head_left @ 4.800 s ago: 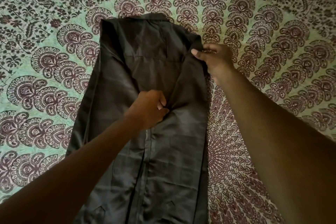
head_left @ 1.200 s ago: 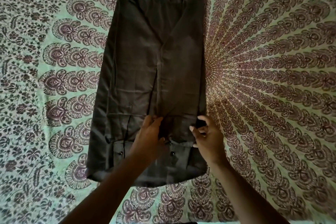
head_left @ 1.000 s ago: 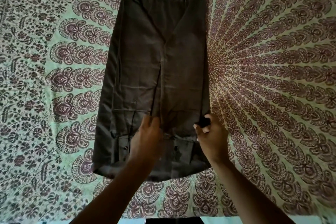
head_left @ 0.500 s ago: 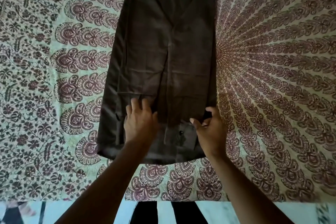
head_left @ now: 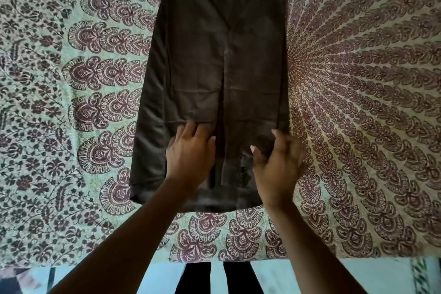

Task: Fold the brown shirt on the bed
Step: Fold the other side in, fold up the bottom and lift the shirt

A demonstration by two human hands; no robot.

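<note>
Two hands on the brown shirt (head_left: 214, 59), a long strip running 12 to 6 on the bed (head_left: 71, 102). Left hand (head_left: 191, 155) flat, fingers straight, pressing at 6. Right hand (head_left: 278, 162) pinches the 5 o'clock edge. Risk: uneven lift skews the fold, sleeves slip out.

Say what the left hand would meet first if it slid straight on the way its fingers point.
The left hand lies flat on the brown shirt, fingers pointing up its length. Sliding on, it would first meet the crease just past its fingertips, then only more shirt fabric up to the picture's top edge.
</note>
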